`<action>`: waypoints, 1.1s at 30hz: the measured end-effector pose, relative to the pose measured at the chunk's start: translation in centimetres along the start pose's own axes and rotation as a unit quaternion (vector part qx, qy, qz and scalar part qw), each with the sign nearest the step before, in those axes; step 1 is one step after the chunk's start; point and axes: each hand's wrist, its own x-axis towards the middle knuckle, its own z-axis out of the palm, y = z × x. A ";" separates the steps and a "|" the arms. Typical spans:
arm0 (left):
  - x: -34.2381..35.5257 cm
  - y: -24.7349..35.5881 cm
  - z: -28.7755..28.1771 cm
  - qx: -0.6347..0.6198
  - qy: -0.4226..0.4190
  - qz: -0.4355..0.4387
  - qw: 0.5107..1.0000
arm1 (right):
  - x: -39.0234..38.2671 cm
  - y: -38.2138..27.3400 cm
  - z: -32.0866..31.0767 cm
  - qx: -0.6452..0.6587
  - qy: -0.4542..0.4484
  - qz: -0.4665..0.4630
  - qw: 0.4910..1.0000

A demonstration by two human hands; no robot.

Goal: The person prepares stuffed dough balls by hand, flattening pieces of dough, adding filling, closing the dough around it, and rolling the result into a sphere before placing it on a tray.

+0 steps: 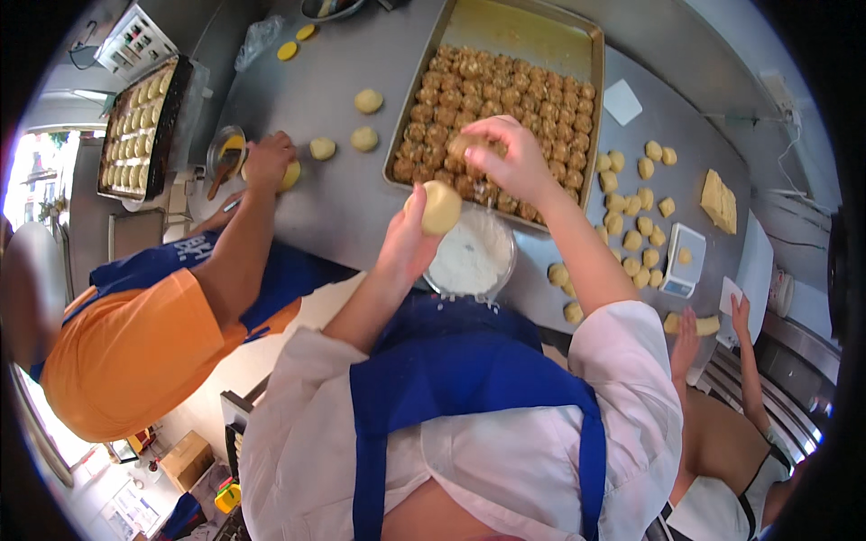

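Note:
A pale, flattened round of dough (440, 208) rests in my left hand (406, 242), with the fingers curled around its edge. My right hand (514, 158) pinches a brown filling ball (466, 148) just above the tray. Rows of similar brown filling balls (541, 104) cover most of the large metal tray (492, 29), whose far end shows bare metal. Close to me, below my left hand and the dough, stands a bowl of white flour (469, 259).
Many dough balls (632, 240) lie right of the tray, near a white scale (685, 259) and a dough slab (719, 200). At left, a co-worker's hand (269, 160) works beside a small bowl (225, 149). Another person's hands (689, 338) handle a dough strip at right.

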 end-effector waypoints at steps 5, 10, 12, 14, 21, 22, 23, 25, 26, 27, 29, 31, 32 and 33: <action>-2.1 -0.2 2.8 0.031 -0.112 -0.077 0.990 | -6.5 -6.1 -0.3 -0.124 0.062 -0.097 0.986; -6.1 -0.1 6.8 -0.003 -0.111 -0.097 0.989 | -10.4 -8.2 -1.9 -0.157 0.141 -0.164 0.964; -6.4 -0.3 6.6 -0.033 -0.146 -0.126 0.981 | -11.3 -9.0 -1.6 -0.170 0.164 -0.172 0.956; -6.9 -0.6 6.5 -0.041 -0.154 -0.132 0.978 | -12.0 -9.9 -1.2 -0.170 0.193 -0.182 0.949; -8.8 -0.8 7.9 -0.007 -0.108 -0.107 0.988 | -12.9 -11.1 -0.5 -0.193 0.220 -0.199 0.935; -8.8 -0.9 7.8 0.000 -0.105 -0.111 0.988 | -12.9 -11.6 -0.2 -0.194 0.225 -0.199 0.934; -8.9 -0.9 7.8 0.004 -0.102 -0.104 0.989 | -12.8 -11.9 0.0 -0.194 0.230 -0.197 0.933; -9.1 -0.9 7.9 0.010 -0.095 -0.091 0.991 | -12.6 -12.0 0.4 -0.205 0.236 -0.171 0.934; -9.2 -0.9 7.9 0.010 -0.086 -0.077 0.993 | -12.5 -12.0 0.6 -0.210 0.239 -0.159 0.935; -9.3 -0.9 7.9 0.011 -0.078 -0.063 0.995 | -12.4 -12.1 0.8 -0.215 0.239 -0.153 0.934; -9.2 -1.1 7.7 0.014 -0.069 -0.027 0.997 | -12.3 -12.4 0.9 -0.226 0.240 -0.141 0.933; -8.9 -1.5 7.1 0.020 -0.067 0.017 0.997 | -12.1 -12.6 1.0 -0.246 0.235 -0.131 0.931; -8.9 -1.6 7.1 0.025 -0.062 0.029 0.997 | -12.1 -12.7 1.0 -0.257 0.232 -0.126 0.930; -9.1 -1.6 7.1 0.031 -0.058 0.041 0.997 | -12.1 -12.9 1.1 -0.266 0.230 -0.122 0.928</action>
